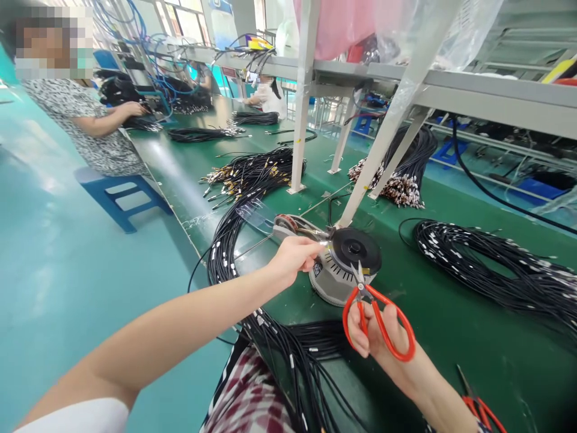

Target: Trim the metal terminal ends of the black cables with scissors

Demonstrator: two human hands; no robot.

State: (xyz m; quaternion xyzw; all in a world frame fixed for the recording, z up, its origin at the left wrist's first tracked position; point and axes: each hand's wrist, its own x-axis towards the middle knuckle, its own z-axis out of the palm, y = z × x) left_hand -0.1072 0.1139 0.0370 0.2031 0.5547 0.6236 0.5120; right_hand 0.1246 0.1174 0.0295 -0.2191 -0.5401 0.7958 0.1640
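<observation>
On the shelf (487, 99) above the counter (433, 316) sit a pink plastic bag (336, 27) and a clear plastic bag (473, 27); I cannot tell what they contain. On the counter, a narrow brownish roll (285, 224) sits in the end of a grey vented device (331, 279) topped by a black disc (354, 246).

The right hand (376, 328) is curled round the handles of red-handled scissors (362, 288), held in front of the device's near side. Their long axis slants slightly left, the slightly parted blades pointing up and away from the person; whether the tips touch the device I cannot tell. The left hand (297, 255) has thumb and fingertips pinched together beside the disc; whatever may be between them is too small to tell. A second pair of scissors (470, 399) lies by the right forearm, tips pointing away.

The green surface carries looped black cables (225, 240) left of the device, a coiled cable bundle (451, 240) to the right and a heap of cable ends (264, 174) beyond. At the far left, a co-worker (67, 114) sits on a blue stool (97, 186) above a turquoise floor (54, 252).
</observation>
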